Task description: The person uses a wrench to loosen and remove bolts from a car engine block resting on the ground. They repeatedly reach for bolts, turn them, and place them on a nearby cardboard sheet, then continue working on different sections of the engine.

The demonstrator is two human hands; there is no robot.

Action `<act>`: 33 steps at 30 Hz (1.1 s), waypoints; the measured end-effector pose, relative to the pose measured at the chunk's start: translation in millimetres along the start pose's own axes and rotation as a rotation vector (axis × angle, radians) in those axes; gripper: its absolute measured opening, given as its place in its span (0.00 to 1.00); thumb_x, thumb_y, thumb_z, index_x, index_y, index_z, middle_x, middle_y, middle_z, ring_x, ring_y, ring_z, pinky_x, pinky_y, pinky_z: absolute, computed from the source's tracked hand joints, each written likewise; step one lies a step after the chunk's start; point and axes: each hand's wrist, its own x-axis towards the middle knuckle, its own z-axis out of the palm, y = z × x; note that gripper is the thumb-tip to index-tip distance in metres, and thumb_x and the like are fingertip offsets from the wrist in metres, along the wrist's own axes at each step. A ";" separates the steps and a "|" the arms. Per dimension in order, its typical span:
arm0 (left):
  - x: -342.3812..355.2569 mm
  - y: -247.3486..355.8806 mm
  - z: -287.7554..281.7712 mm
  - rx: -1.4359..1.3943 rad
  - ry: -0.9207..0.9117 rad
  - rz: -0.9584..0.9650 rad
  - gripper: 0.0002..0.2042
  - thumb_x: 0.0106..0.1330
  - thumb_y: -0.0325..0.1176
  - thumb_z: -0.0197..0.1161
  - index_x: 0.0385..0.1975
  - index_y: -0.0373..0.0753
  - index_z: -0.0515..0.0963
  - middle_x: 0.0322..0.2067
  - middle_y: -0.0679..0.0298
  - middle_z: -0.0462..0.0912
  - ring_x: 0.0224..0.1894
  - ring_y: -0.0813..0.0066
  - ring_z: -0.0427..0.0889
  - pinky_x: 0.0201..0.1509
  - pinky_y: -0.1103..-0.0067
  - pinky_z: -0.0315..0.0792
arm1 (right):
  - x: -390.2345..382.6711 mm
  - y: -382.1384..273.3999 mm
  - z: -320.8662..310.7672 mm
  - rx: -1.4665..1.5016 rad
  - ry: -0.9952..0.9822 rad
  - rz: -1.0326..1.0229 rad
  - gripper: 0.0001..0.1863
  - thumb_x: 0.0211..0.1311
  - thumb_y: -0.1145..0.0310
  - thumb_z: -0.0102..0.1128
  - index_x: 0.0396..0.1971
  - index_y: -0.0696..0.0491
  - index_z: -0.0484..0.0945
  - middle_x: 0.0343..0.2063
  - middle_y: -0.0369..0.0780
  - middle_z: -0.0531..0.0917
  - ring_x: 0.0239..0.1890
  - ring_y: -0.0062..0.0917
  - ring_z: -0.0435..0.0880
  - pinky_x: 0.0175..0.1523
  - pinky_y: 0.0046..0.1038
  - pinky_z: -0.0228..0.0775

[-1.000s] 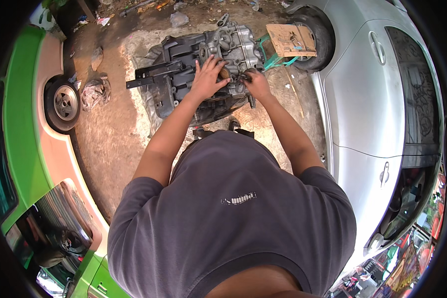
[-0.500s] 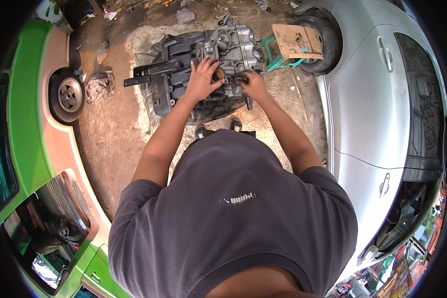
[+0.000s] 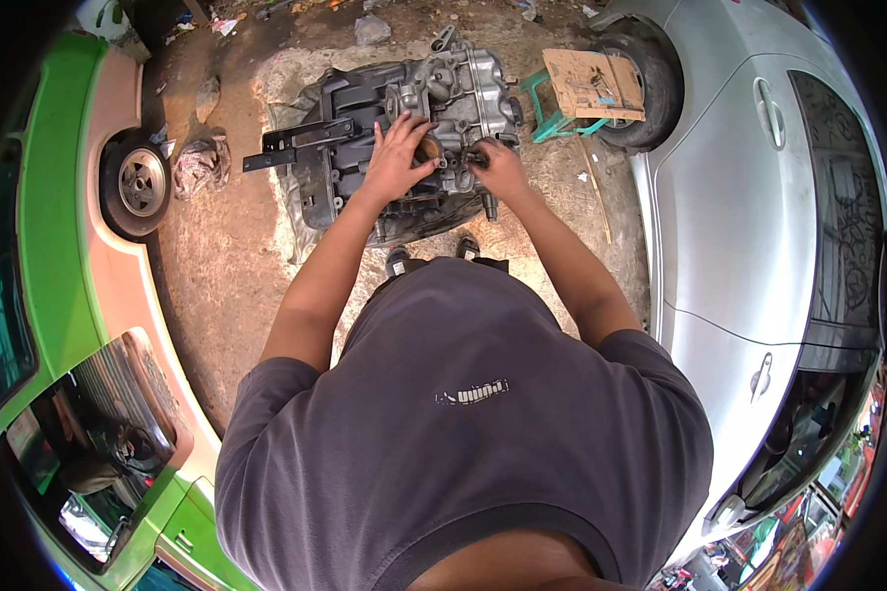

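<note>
A greasy metal car engine lies on a dark sheet on the ground in front of my feet. My left hand rests on its middle with fingers spread, beside a round brownish opening. On the engine's right part, next to the ribbed silver cover, my right hand has its fingers curled together at a small dark part. What those fingers pinch is too small and shaded to name. A black metal bracket sticks out from the engine's left side.
A green stool topped with a worn brown board stands right of the engine, by a silver car. On the left is a green and pink vehicle. A crumpled plastic bag lies near its wheel.
Both hands keep nearly the same places on the engine. The right hand's fingers have shifted slightly; the whole view has moved a little.
</note>
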 end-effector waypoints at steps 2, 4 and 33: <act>0.2 0.2 0.0 0.002 -0.003 -0.006 0.31 0.61 0.49 0.63 0.64 0.52 0.64 0.65 0.64 0.62 0.73 0.63 0.49 0.73 0.45 0.33 | 0.3 -3.5 2.2 -0.036 -0.002 0.068 0.17 0.50 0.59 0.70 0.38 0.51 0.79 0.38 0.41 0.82 0.43 0.40 0.81 0.46 0.38 0.73; -0.2 0.9 -0.3 -0.007 0.003 -0.006 0.31 0.61 0.49 0.63 0.64 0.53 0.64 0.65 0.64 0.62 0.73 0.63 0.49 0.73 0.45 0.33 | 0.3 -5.5 3.7 -0.042 0.029 0.102 0.18 0.48 0.59 0.72 0.34 0.53 0.78 0.35 0.42 0.81 0.40 0.40 0.81 0.43 0.37 0.72; -0.2 -2.2 0.1 -0.026 0.022 0.033 0.31 0.61 0.50 0.63 0.64 0.50 0.65 0.64 0.64 0.64 0.73 0.62 0.49 0.73 0.46 0.34 | -2.1 5.8 2.2 -0.022 0.053 -0.113 0.13 0.52 0.63 0.69 0.39 0.49 0.83 0.38 0.40 0.82 0.40 0.38 0.82 0.44 0.35 0.75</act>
